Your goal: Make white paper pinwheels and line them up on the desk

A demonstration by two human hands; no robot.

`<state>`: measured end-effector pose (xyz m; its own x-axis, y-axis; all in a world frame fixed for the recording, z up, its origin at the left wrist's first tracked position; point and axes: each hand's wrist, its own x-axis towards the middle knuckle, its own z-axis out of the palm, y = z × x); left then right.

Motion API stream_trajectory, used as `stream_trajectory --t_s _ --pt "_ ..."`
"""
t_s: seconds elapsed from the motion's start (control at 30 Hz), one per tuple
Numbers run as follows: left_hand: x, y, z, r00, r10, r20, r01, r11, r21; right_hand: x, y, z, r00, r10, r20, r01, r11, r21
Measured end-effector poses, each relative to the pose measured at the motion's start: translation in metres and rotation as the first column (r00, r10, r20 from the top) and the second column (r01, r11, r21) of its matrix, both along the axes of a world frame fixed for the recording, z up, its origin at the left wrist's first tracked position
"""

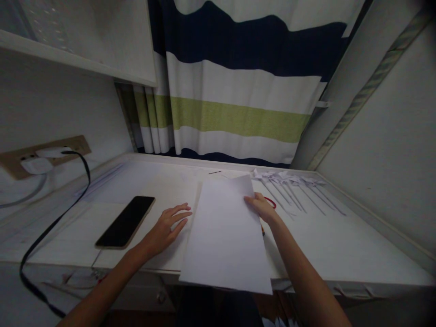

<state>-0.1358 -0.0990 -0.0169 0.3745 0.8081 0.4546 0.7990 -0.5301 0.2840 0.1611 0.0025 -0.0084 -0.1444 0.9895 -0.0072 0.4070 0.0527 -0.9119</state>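
A white sheet of paper [226,236] lies in front of me, its near end reaching past the desk's front edge. My right hand [260,206] pinches the sheet's right side, thumb on top and the other fingers beneath. Just left of the sheet, my left hand [172,227] is open with its fingers apart; it holds nothing. By my right wrist a red loop [270,202], like a scissor handle, shows partly from behind the hand. A small dark and orange piece peeks out under the paper's right edge; its kind is hidden.
A black-screened phone [126,222] lies on the white desk [340,250] at left. Several paper flowers on thin stems [299,195] rest at back right. A dark cable [51,231] hangs from the wall socket [80,144]. A striped curtain [238,118] hangs behind.
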Motion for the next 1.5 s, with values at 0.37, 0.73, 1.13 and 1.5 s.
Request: stream_trajectory --t_s 0.37,0.73,1.13,1.5 --pt "0.001 0.03 -0.04 0.97 -0.086 -0.229 0.044 0.982 -0.184 -0.054 0.032 0.002 0.903 0.322 0.283 -0.36 0.928 0.095" --pt "0.009 0.038 -0.05 0.945 0.133 -0.301 -0.167 0.982 -0.093 -0.06 -0.027 -0.013 0.654 0.416 0.632 -0.692 0.666 0.279" --pt "0.008 0.047 -0.059 0.949 0.239 -0.206 -0.253 0.966 -0.049 -0.073 -0.061 -0.029 0.453 0.249 0.856 -0.788 0.561 0.254" --pt "0.011 0.055 -0.046 0.948 0.311 -0.074 -0.315 0.948 -0.043 -0.073 -0.066 -0.037 0.422 0.226 0.878 -0.793 0.562 0.236"
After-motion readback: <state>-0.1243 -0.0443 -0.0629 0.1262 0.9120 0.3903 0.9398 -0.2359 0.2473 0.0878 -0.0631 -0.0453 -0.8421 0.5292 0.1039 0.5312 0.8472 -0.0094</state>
